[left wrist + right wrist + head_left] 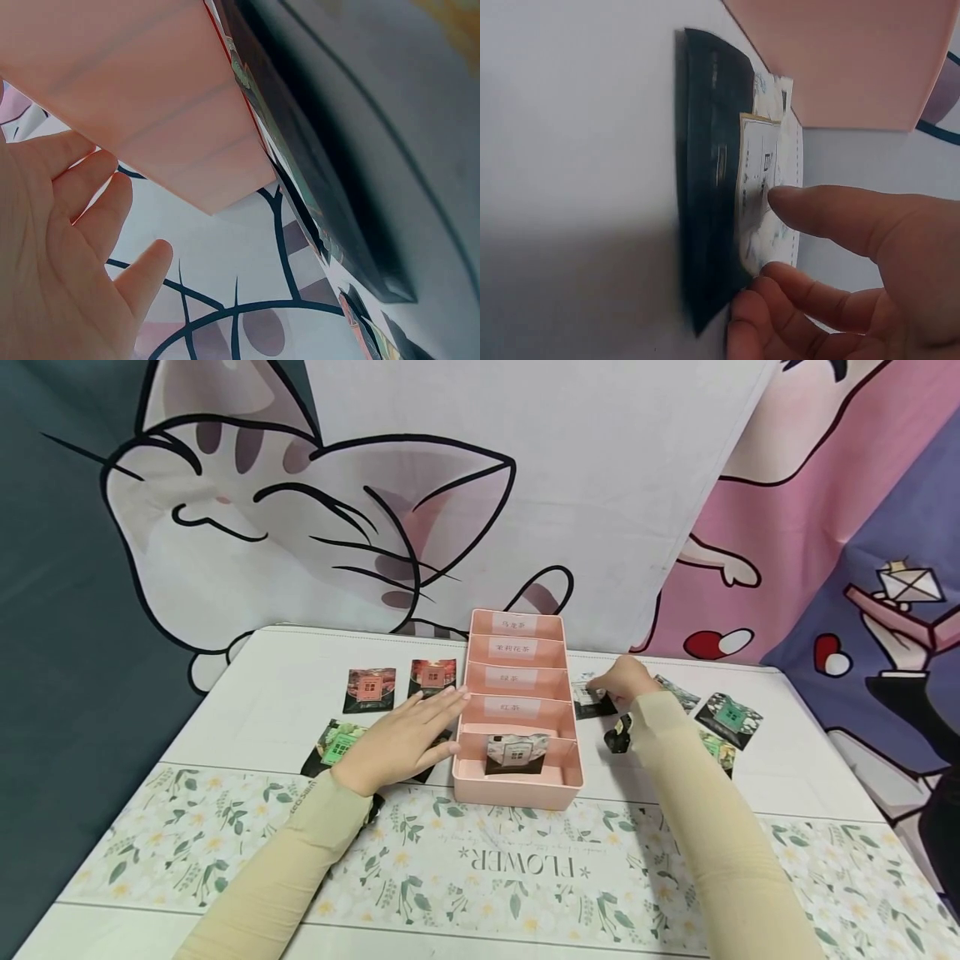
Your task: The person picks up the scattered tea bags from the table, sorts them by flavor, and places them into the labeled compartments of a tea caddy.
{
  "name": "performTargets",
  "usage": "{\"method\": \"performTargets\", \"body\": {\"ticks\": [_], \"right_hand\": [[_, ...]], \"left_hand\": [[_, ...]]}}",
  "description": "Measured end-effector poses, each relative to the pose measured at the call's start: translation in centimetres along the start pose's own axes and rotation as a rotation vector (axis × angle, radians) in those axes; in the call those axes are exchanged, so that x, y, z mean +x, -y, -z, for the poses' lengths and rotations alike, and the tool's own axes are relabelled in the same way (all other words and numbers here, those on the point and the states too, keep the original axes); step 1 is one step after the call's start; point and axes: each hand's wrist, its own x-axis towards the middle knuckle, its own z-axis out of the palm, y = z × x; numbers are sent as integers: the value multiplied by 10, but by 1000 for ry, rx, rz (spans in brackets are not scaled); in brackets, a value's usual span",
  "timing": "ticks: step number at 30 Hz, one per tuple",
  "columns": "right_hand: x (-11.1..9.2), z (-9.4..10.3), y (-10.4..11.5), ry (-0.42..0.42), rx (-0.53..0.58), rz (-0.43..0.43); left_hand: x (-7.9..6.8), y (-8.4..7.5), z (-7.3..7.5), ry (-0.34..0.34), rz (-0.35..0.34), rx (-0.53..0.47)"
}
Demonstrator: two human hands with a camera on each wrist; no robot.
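A pink divided box (517, 794) stands on the table, with a white-and-black tea sachet (516, 753) upright in its nearest compartment. My left hand (399, 740) reaches to the box's left side, fingers nearly straight, fingertips right at the rim. Right of the box, my right hand (627, 680) pinches the edge of another white-and-black tea sachet (714, 176). In the right wrist view its thumb (802, 208) presses on the sachet's printed face, while the curled fingers are at the lower edge. Under the left hand, a dark sachet (429, 767) is partly hidden.
Left of the box lie two red sachets (369, 691) and a green one (339, 740). Several more sachets (729, 720) lie to the right, some partly behind the right forearm. A floral cloth strip (517, 893) crosses the table's front; a printed curtain (600, 485) hangs behind.
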Motion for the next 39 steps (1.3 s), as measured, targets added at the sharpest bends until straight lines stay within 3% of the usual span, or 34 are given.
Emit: {"method": "performTargets", "body": {"ticks": [8,20,31,39], "right_hand": [[-5,-1,8,51,53,1],[-3,-3,11,15,64,-72],[2,-2,4,47,267,-90],[0,-3,1,-10,382,-74]], "left_hand": [[0,1,-1,-5,-3,-4],[0,0,0,-24,-13,-7],[0,1,-1,-12,-14,-8],[-1,2,-1,-19,-22,-3]]}}
